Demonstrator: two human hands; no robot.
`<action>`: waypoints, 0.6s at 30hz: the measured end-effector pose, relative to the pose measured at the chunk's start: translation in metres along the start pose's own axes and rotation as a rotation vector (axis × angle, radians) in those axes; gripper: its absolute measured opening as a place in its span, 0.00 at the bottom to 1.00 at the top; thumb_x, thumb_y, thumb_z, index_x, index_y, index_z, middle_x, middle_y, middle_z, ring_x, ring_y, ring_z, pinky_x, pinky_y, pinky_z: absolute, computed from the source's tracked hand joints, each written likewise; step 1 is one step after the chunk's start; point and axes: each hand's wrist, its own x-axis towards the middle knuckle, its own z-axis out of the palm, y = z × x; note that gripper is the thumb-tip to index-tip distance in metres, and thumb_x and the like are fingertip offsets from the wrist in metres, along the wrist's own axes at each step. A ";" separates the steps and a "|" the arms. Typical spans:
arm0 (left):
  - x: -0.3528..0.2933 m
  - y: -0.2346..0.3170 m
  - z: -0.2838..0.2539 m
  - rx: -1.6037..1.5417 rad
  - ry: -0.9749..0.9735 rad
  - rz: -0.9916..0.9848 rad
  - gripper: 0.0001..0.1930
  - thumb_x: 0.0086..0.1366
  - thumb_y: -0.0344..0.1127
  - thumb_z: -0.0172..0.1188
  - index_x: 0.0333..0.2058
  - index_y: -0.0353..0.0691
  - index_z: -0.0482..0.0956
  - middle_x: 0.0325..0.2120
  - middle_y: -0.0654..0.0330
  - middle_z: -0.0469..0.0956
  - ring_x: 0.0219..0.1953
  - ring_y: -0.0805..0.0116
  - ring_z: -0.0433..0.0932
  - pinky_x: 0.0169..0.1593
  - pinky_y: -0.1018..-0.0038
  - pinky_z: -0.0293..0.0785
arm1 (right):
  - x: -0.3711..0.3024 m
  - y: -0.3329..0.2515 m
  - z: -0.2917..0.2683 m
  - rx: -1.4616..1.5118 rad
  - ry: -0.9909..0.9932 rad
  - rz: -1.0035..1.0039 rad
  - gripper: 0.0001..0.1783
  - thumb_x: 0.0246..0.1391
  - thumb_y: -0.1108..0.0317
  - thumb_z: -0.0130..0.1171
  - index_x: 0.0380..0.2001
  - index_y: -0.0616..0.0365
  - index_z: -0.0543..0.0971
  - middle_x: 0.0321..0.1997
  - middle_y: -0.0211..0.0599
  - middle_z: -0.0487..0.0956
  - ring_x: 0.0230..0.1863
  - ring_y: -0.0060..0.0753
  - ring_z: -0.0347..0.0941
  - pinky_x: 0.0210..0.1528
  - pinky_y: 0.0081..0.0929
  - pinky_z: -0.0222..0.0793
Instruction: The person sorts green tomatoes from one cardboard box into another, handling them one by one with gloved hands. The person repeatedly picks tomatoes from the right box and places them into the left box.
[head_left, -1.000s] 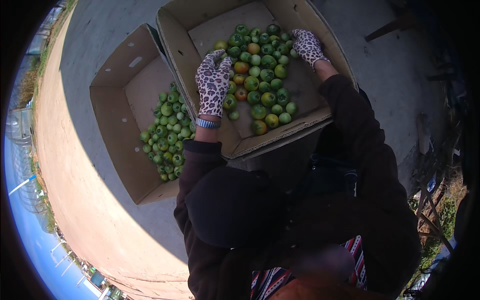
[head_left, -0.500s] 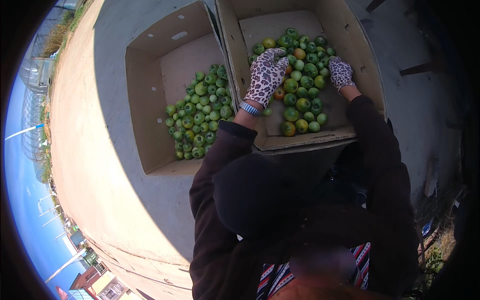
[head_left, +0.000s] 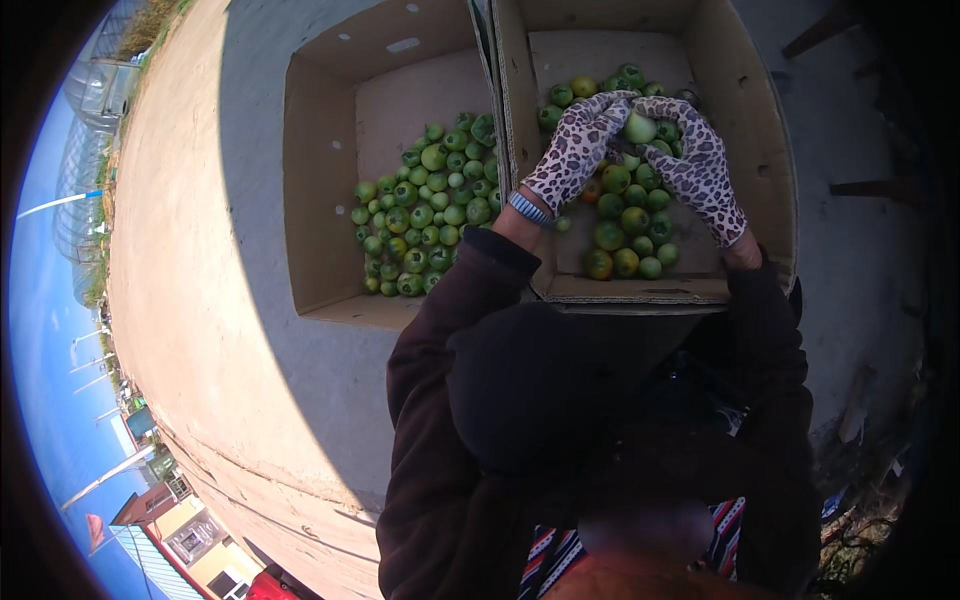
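Both my hands wear leopard-print gloves and meet over the right cardboard box (head_left: 640, 290). Between them is a pale green tomato (head_left: 640, 127). My left hand (head_left: 583, 145), a banded watch at its wrist, curls round the tomato's left side. My right hand (head_left: 695, 165) closes round it from the right, thumb below and fingers above. Beneath and around the hands lie green tomatoes (head_left: 635, 220), a few turning orange. My fingers hide part of the pile and any smaller tomatoes in the palms.
A second cardboard box (head_left: 320, 200) adjoins on the left, with many green tomatoes (head_left: 420, 215) heaped toward its near right. The boxes rest on grey concrete (head_left: 250, 130). Sunlit ground (head_left: 190, 300) stretches further left. Dark bars (head_left: 870, 188) stick in from the right.
My hands, apart before over the pile, have come together. My right hand has moved in from the box's right side, and a pale green tomato now shows between them. The whole view has shifted.
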 end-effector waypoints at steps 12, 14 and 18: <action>-0.007 0.024 -0.015 -0.120 -0.120 0.008 0.16 0.66 0.32 0.49 0.51 0.36 0.71 0.47 0.56 0.73 0.45 0.66 0.75 0.45 0.72 0.77 | 0.000 -0.001 -0.009 0.032 0.132 -0.131 0.21 0.48 0.72 0.61 0.48 0.54 0.75 0.49 0.36 0.76 0.52 0.34 0.72 0.55 0.30 0.67; -0.001 0.040 -0.044 -0.375 -0.083 0.169 0.19 0.65 0.29 0.48 0.54 0.31 0.65 0.51 0.50 0.68 0.51 0.57 0.71 0.53 0.63 0.73 | -0.001 0.006 -0.017 0.030 0.186 -0.007 0.19 0.49 0.72 0.60 0.47 0.55 0.76 0.48 0.36 0.77 0.50 0.31 0.73 0.53 0.27 0.69; 0.014 0.040 -0.155 -0.481 0.307 0.442 0.16 0.61 0.23 0.51 0.49 0.26 0.68 0.45 0.43 0.71 0.47 0.54 0.73 0.53 0.61 0.73 | -0.002 0.016 -0.021 0.072 0.164 0.094 0.16 0.52 0.76 0.56 0.46 0.59 0.76 0.47 0.36 0.77 0.49 0.26 0.73 0.52 0.23 0.69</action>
